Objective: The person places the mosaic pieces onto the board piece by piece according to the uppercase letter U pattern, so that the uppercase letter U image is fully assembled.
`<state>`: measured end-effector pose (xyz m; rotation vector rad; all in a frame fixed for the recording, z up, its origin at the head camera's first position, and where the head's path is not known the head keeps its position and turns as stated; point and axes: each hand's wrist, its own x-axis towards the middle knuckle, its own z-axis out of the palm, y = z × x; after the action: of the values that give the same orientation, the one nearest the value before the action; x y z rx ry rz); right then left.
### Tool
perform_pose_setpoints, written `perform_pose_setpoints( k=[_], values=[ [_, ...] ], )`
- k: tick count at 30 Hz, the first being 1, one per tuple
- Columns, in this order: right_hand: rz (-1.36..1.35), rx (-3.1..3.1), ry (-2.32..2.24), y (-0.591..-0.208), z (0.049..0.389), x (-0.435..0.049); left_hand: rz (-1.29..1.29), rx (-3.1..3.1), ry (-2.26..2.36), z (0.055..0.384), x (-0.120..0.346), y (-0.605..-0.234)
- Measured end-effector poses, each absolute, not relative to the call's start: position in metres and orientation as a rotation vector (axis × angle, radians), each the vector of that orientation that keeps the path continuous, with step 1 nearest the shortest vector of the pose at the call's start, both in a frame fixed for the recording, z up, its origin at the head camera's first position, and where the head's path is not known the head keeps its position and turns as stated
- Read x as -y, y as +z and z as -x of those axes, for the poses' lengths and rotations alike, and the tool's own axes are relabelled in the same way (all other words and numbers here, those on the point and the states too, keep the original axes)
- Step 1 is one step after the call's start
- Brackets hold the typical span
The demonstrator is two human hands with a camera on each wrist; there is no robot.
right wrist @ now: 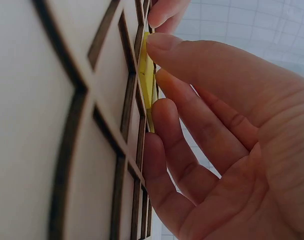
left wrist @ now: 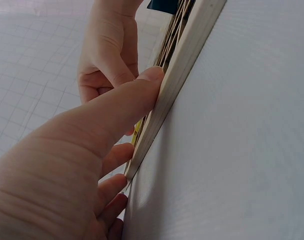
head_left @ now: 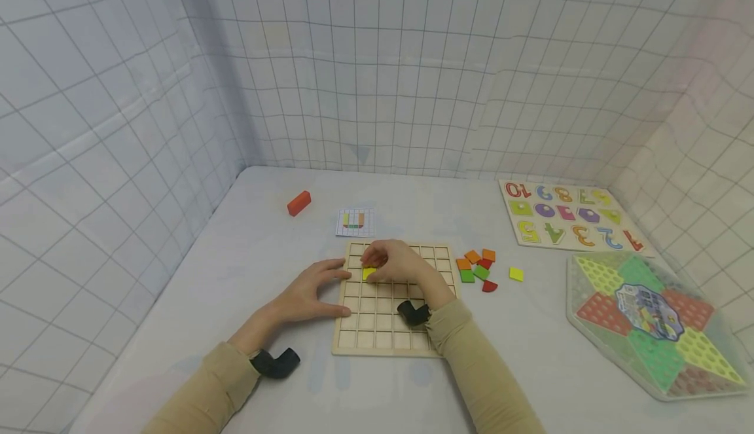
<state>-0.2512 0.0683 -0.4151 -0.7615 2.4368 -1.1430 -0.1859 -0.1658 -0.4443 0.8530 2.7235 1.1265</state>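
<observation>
I notice plain tan cloth reaching to both wrists. The left sleeve creases softly toward its end, while the right sleeve bunches there in thicker folds. Strapped beside them are two small black pieces, a left wrist fitting and a right wrist fitting, each bent like an elbow. The left hand and right hand are bare, the right thumbnail short.

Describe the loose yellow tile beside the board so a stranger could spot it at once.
Start with the wooden grid board, then look just beyond its right edge, where small orange, green and red pieces lie scattered. The yellow tile lies a little farther right, by itself. It is a flat square, the only yellow one among the loose pieces there.
</observation>
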Motion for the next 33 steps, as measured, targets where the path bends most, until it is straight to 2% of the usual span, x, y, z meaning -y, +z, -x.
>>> perform_pose_setpoints(
  k=[14, 26, 33],
  values=[
    [0.826, -2.491, -1.165, -0.403, 0.248, -0.079, -0.835, -2.745, 1.116, 0.185, 0.166, -0.445],
    [0.889, -2.625, -1.372, -0.377, 0.241, -0.116, -0.834, -2.746, 1.116, 0.185, 0.165, -0.444],
    [0.792, -2.684, -1.538, -0.368, 0.232, -0.142, -0.855, -2.755, 1.107, 0.186, 0.166, -0.446]
  ],
)
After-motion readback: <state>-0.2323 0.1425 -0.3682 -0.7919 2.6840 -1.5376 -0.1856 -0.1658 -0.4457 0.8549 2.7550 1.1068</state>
